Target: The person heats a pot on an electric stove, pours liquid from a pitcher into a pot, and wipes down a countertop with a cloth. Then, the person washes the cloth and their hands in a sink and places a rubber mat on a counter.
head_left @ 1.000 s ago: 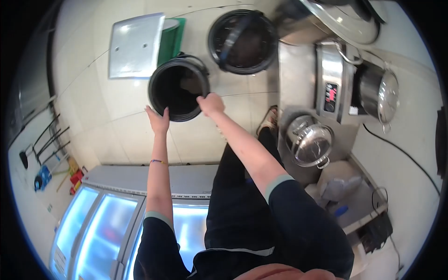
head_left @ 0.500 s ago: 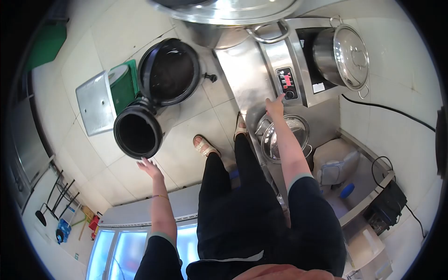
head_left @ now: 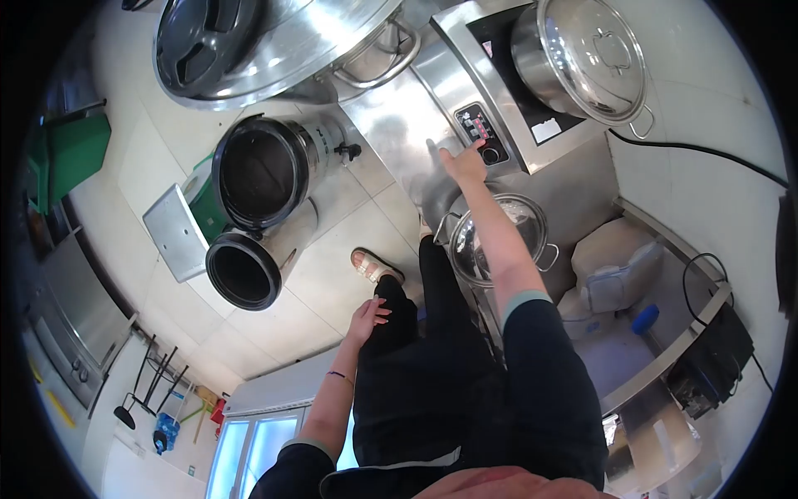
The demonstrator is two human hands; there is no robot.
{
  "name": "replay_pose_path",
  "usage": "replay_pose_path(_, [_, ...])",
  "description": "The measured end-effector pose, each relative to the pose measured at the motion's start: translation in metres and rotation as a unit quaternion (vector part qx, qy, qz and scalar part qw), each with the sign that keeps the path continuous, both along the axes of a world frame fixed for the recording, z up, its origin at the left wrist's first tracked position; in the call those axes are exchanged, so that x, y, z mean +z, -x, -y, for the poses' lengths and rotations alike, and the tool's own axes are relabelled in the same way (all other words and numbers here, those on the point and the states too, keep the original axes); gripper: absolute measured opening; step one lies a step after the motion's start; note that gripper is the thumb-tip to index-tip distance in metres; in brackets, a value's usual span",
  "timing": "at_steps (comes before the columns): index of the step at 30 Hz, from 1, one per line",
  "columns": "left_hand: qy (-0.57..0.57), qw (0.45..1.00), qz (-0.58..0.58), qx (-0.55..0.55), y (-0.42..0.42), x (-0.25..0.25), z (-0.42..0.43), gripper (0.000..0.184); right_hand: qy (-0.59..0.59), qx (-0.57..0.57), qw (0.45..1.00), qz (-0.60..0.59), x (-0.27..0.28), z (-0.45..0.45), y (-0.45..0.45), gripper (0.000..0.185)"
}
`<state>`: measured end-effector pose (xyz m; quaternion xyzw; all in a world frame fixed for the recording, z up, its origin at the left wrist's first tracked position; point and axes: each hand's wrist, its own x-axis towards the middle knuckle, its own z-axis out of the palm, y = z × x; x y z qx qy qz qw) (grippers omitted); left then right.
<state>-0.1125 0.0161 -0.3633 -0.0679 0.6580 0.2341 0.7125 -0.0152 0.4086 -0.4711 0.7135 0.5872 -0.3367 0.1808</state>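
My right hand [head_left: 465, 165] reaches over the steel counter with its index finger stretched out to the control panel [head_left: 480, 133] of an induction cooker [head_left: 519, 137]. The fingertip is at the panel's lit display, near the round knob, and the hand holds nothing. A lidded steel pot [head_left: 544, 62] sits on the cooker's black top. Below my right forearm is a smaller pot with a shiny lid [head_left: 511, 220], partly covered by the arm. Beside my left thigh hangs my left hand [head_left: 368, 318], its fingers loosely bent and apart, with nothing in it.
A large lidded steel pot [head_left: 291, 50] stands at the upper left of the counter. On the floor are two open black-rimmed barrels [head_left: 258, 170] and a green scale with a metal plate [head_left: 174, 233]. A power cable [head_left: 690, 148] runs along the wall at right.
My left hand has moved from beside the smaller barrel's rim in towards my thigh. My right finger stays at the control panel while the view has shifted.
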Motion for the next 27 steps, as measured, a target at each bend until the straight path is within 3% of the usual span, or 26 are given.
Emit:
replay_pose_path(2, [-0.038, 0.998, -0.049, -0.018, 0.001, 0.001, -0.013, 0.039, 0.043, 0.009, 0.995, -0.091, 0.008, -0.015, -0.016, 0.071])
replay_pose_path(4, [-0.062, 0.992, -0.105, -0.028, 0.012, 0.006, -0.026, 0.034, 0.136, 0.031, 0.962, -0.234, 0.084, -0.037, -0.029, 0.05])
replay_pose_path(5, [-0.079, 0.963, -0.216, -0.141, 0.015, 0.007, -0.033, 0.028, 0.009, 0.042, 0.961, -0.274, 0.113, -0.039, -0.047, 0.039])
replay_pose_path(7, [-0.127, 0.912, -0.315, -0.229, 0.017, 0.046, -0.088, 0.023, -0.164, -0.034, 0.946, -0.278, 0.188, -0.058, -0.084, 0.028])
replay_pose_path(8, [-0.147, 0.879, -0.365, -0.269, 0.017, 0.075, -0.124, 0.021, -0.254, -0.138, 0.917, -0.276, 0.211, -0.069, -0.109, 0.019])
replay_pose_path(10, [-0.292, 0.848, -0.387, -0.217, 0.005, 0.12, -0.2, 0.016, -0.363, -0.114, 0.905, -0.192, 0.253, -0.106, -0.157, 0.017])
replay_pose_path(11, [-0.344, 0.832, -0.379, -0.217, 0.004, 0.14, -0.238, 0.016, -0.464, -0.014, 0.869, -0.173, 0.26, -0.132, -0.171, 0.016])
replay_pose_path(13, [-0.387, 0.824, -0.367, -0.189, -0.007, 0.172, -0.303, 0.017, -0.528, 0.083, 0.837, -0.113, 0.284, -0.183, -0.166, 0.017])
replay_pose_path(16, [-0.401, 0.869, -0.287, -0.034, -0.025, 0.205, -0.365, 0.02, -0.521, 0.151, 0.839, -0.041, 0.267, -0.249, -0.139, 0.017])
replay_pose_path(20, [-0.422, 0.87, -0.254, 0.004, -0.048, 0.224, -0.384, 0.022, -0.358, 0.215, 0.907, 0.044, 0.259, -0.281, -0.111, 0.016])
replay_pose_path(24, [-0.424, 0.87, -0.249, -0.037, -0.046, 0.213, -0.361, 0.022, -0.387, 0.172, 0.904, 0.064, 0.247, -0.272, -0.106, 0.015])
replay_pose_path(27, [-0.4, 0.877, -0.255, -0.076, -0.03, 0.199, -0.336, 0.023, -0.387, 0.172, 0.905, 0.032, 0.271, -0.269, -0.109, 0.015])
